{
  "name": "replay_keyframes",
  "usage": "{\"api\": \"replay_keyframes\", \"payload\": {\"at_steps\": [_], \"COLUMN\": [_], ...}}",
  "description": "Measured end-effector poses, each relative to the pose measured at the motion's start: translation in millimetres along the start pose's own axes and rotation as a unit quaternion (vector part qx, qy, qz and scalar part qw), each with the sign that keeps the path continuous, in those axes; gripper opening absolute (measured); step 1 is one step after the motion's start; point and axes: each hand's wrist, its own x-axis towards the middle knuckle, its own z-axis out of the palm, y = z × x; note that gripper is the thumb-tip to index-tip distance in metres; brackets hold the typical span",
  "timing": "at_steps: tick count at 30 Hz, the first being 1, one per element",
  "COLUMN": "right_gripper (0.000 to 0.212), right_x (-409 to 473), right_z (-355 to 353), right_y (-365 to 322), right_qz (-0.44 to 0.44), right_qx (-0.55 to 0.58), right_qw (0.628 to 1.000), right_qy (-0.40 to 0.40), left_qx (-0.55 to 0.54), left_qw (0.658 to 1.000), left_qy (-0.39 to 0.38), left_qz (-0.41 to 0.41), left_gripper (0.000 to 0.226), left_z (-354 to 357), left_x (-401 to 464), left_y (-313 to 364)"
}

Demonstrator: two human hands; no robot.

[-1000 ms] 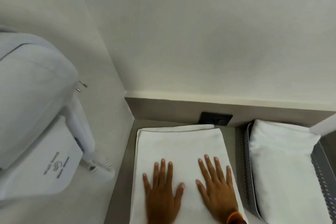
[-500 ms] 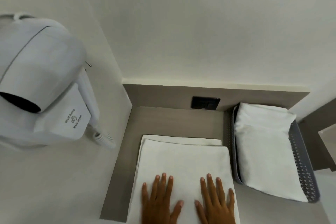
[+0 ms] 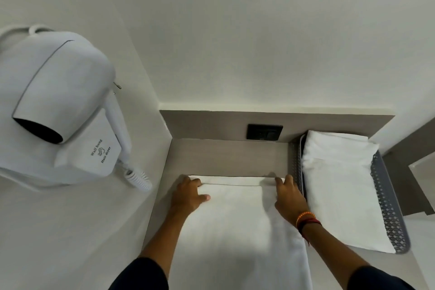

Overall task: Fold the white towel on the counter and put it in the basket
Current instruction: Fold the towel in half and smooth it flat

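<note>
Both our hands have slid from the near part of the white towel [image 3: 237, 231] out to its far corners. Our left hand [image 3: 187, 196] grips the far left corner, fingers curled over the edge, thumb on top. Our right hand [image 3: 288, 198] curls on the far right corner — we cannot tell how tight. It lies flat on the counter [image 3: 226, 158], partly folded. More folding is left, we think — then the basket [image 3: 386, 198] on the right, which already has a folded towel [image 3: 339, 183].
</note>
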Motion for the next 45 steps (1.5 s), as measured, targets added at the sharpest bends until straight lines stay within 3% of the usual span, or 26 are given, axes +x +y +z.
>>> {"api": "replay_keyframes", "payload": {"at_steps": [4,7,11,14,17,21,23,26,29,32,38,40,43,45], "right_gripper": [0.033,0.009,0.013,0.027,0.035,0.055,0.057,0.059,0.063,0.063,0.069,0.076,0.099,0.106], "right_x": [10,21,44,73,84,73,57,17,-31,-54,-58,-84,-134,-154], "right_z": [-19,-55,-101,-87,-41,-10,2,27,70,101,100,107,122,124], "right_y": [9,18,26,24,21,18,17,10,4,12,11,17,37,51], "right_qz": [-0.066,-0.108,-0.097,-0.099,-0.073,-0.078,-0.077,-0.109,-0.177,-0.156,-0.162,-0.224,-0.371,-0.399], "right_qx": [0.060,0.081,0.179,0.178,0.068,-0.012,-0.062,-0.075,-0.035,-0.024,-0.009,-0.005,-0.062,-0.102], "right_qw": [0.992,0.972,0.934,0.947,0.981,0.994,0.995,0.984,0.978,0.985,0.985,0.973,0.926,0.910], "right_qy": [-0.087,-0.193,-0.294,-0.248,-0.163,-0.076,0.027,0.116,0.100,0.074,0.060,0.048,-0.025,-0.057], "left_qx": [-0.053,-0.046,-0.113,-0.137,-0.030,0.085,0.140,0.124,0.078,0.073,0.079,0.057,0.079,0.117], "left_qw": [0.992,0.991,0.980,0.985,0.999,0.995,0.978,0.958,0.968,0.980,0.974,0.965,0.947,0.940], "left_qy": [-0.106,-0.111,-0.156,-0.099,-0.033,0.054,0.152,0.245,0.195,0.128,0.119,0.103,0.051,0.028], "left_qz": [0.032,0.057,0.057,0.033,-0.016,0.007,0.016,0.076,0.136,0.131,0.176,0.235,0.307,0.318], "left_gripper": [0.069,0.034,0.027,0.026,0.062,0.056,0.058,0.057,0.063,0.068,0.077,0.087,0.108,0.111], "left_z": [-18,-42,-76,-74,-34,1,5,23,73,117,116,121,138,143], "left_x": [5,6,18,37,43,37,21,-15,-53,-73,-80,-107,-164,-189], "left_y": [-2,3,11,14,10,11,20,39,46,32,12,-6,-40,-57]}}
